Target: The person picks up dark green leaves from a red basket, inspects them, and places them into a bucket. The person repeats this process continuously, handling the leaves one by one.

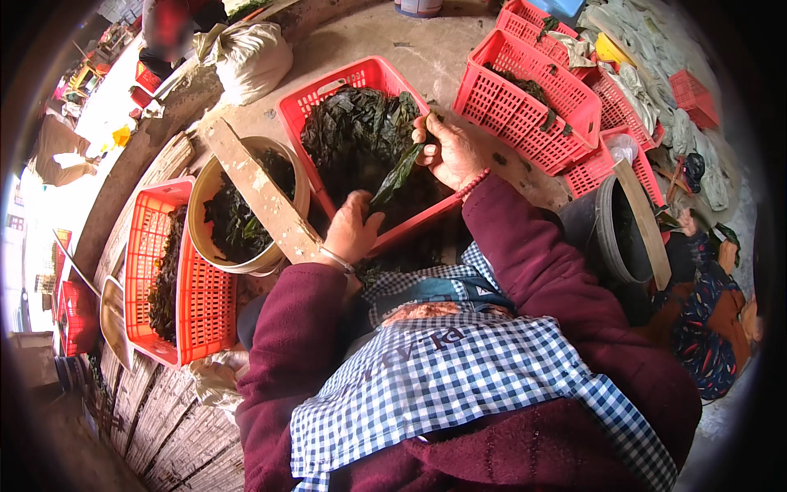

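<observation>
A dark green, leaf-like strip point(398, 175), apparently seaweed, stretches between my two hands. My left hand point(353, 226), with a bangle at the wrist, is closed on its lower end. The upper end is pinched in the fingers of my right hand point(450, 150), which wears a red bead bracelet. Both hands are over a red plastic basket point(295, 126) holding a heap of dark wet leaves point(363, 135). Left of it stands a round tub point(200, 212) with more dark leaves, and a wooden board point(261, 190) lies across its top.
An orange-red basket point(208, 307) of dark leaves stands at the left, near a white sack point(253, 61). Several red baskets point(529, 111) stand at the upper right. A black bucket point(605, 227) with a board is at my right, beside a co-worker's patterned sleeve point(704, 313). Another person sits upper left.
</observation>
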### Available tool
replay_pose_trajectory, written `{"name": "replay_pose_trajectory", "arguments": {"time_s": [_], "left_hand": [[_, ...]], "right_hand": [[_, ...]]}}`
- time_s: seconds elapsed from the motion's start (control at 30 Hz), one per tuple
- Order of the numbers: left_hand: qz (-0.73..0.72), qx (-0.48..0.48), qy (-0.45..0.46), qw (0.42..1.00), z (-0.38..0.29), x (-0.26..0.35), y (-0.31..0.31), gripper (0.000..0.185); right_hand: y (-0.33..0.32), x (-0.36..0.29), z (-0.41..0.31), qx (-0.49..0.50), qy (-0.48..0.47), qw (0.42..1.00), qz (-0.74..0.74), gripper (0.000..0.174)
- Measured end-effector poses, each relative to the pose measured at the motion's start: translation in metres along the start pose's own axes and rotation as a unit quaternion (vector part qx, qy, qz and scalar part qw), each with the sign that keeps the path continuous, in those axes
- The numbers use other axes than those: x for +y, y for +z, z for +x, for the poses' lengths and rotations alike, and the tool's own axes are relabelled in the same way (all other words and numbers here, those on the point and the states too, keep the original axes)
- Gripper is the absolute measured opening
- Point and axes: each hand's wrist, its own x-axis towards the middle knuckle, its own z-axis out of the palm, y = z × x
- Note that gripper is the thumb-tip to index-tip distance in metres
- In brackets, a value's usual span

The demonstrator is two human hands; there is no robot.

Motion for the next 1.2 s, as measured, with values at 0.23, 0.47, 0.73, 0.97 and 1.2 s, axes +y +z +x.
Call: {"name": "replay_pose_trajectory", "arguments": {"time_s": [0.23, 0.47, 0.73, 0.97, 1.2], "left_hand": [[-0.360, -0.268, -0.171, 0.877, 0.000, 0.021, -0.007, 0.025], [-0.788, -0.182, -0.179, 0.561, 0.026, -0.004, 0.002, 0.033], [-0.650, 0.064, -0.286, 0.701, 0.032, -0.038, -0.015, 0.012], [-0.068, -0.069, -0.048, 0.994, 0.019, -0.021, 0.002, 0.010], [0.021, -0.041, 0.056, 0.997, 0.010, -0.004, 0.002, 0.020]], "right_hand": [[0.016, 0.022, -0.008, -0.091, 0.081, 0.989, 0.084, 0.022], [0.016, 0.035, -0.025, -0.102, 0.119, 0.988, 0.001, 0.015], [-0.001, 0.040, -0.025, -0.011, 0.105, 0.987, -0.124, 0.016], [0.015, 0.046, -0.016, -0.151, -0.306, 0.821, -0.457, 0.011], [0.018, 0.074, -0.010, -0.100, -0.198, 0.863, -0.453, 0.012]]}}
